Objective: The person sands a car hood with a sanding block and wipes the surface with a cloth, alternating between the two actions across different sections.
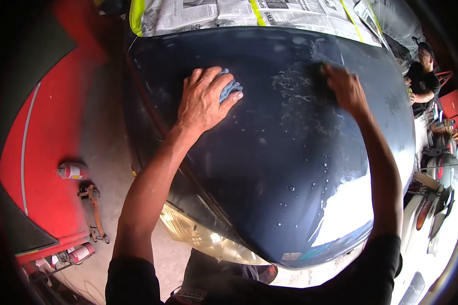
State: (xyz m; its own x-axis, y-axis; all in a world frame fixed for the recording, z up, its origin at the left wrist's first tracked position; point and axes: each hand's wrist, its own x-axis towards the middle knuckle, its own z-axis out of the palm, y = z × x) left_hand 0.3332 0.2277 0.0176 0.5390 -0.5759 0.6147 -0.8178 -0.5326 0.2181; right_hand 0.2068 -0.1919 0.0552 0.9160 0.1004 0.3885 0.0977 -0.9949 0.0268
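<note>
On the wet dark blue car hood [269,168], the left hand [203,99] presses flat on a blue rag [230,89]. The right hand [345,87] grips a dark pad [319,71]. Newspaper [249,12] covers the windshield; the floor [51,147] is red.

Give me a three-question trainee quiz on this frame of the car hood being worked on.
1. True or false: the left hand presses a blue cloth on the hood.
2. What covers the windshield? A) newspaper B) a tarp C) nothing
3. Fill in: the right hand rests beside a patch of ____ droplets.

Key: 1 true; 2 A, newspaper; 3 water.
</note>
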